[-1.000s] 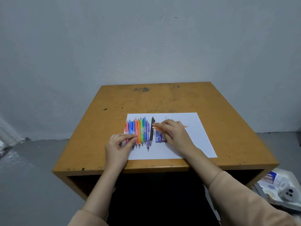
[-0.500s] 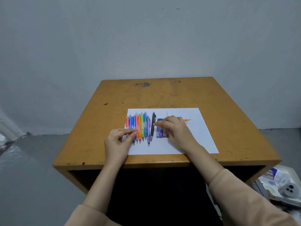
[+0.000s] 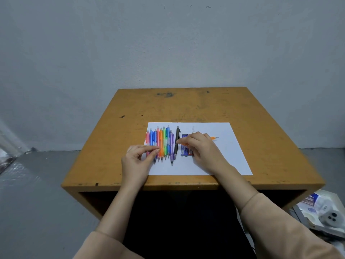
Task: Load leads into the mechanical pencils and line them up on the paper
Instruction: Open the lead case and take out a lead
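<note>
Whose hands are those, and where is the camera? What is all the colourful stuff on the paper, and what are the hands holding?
There is no machine here. These are a person's own two hands. The camera sits on the person's head and looks down, so you see what they see. There is a brown table with a white sheet of paper on it. On the paper a row of coloured mechanical pencils lies side by side, then a black pencil, then small blue lead cases. The right hand holds an orange pencil, and its tip pokes out past the hand. The left hand has its thumb and finger pinched together over the row. Whatever it pinches is too thin to see, perhaps a lead.
</note>
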`<state>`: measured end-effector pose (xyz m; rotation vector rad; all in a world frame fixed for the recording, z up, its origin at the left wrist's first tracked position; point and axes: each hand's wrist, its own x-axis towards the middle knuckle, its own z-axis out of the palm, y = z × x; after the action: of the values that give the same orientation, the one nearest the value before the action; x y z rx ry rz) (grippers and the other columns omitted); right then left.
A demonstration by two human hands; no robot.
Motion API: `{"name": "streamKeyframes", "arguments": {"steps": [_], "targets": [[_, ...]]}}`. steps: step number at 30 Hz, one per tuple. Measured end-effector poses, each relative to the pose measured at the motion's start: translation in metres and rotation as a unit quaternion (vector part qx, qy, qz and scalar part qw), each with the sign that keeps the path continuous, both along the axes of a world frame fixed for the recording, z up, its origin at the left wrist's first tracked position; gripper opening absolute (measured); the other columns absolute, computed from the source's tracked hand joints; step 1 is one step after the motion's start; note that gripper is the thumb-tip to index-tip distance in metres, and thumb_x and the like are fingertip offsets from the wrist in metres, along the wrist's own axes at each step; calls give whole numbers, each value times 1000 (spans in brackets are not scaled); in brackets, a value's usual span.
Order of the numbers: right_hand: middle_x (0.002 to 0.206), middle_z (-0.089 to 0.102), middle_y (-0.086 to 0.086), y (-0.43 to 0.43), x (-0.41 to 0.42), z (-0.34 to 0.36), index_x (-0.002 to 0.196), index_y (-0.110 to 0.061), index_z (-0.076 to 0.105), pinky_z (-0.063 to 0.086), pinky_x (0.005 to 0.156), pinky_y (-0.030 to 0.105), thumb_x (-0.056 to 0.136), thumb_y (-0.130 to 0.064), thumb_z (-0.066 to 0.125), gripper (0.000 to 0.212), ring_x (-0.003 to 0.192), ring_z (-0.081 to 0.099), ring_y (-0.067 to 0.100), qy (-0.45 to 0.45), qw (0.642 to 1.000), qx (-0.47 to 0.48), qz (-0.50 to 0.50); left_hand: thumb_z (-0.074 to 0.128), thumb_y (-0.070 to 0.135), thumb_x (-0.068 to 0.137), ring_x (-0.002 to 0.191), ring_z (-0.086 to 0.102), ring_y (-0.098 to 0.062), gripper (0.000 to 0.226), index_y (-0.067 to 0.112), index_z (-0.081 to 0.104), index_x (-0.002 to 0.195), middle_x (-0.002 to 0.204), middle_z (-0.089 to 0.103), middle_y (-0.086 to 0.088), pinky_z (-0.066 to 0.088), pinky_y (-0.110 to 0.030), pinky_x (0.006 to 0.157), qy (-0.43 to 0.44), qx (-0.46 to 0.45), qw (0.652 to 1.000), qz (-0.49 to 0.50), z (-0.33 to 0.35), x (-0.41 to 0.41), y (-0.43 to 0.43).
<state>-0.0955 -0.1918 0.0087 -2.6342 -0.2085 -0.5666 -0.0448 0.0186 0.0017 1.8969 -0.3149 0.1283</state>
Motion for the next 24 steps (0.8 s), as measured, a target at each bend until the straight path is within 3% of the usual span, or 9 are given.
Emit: {"name": "streamKeyframes", "arguments": {"steps": [7,12,24], "targets": [[107,63,1,-1,0,-1,117,-20,65,31,81,24,89,4,52,40,101,50,14,2,1000,12,-3,76,25,76,100,54,-8,15,32,71,88,94,64,13,49,-23,70,-4,2,1000,1,-1,1,-1],[106,65,3,-1,0,0,115,-19,66,37,82,29,86,8,53,42,101,54,19,-4,1000,7,11,76,25,76,100,54,-6,18,38,68,85,93,62,17,49,-24,71,-5,2,1000,-1,0,1,0],[109,64,1,-1,1,-1,117,-21,65,38,85,30,86,7,53,43,105,54,17,3,1000,1,13,77,25,75,99,53,-2,16,34,70,87,93,62,15,47,-21,71,3,14,1000,1,0,1,-1]]}}
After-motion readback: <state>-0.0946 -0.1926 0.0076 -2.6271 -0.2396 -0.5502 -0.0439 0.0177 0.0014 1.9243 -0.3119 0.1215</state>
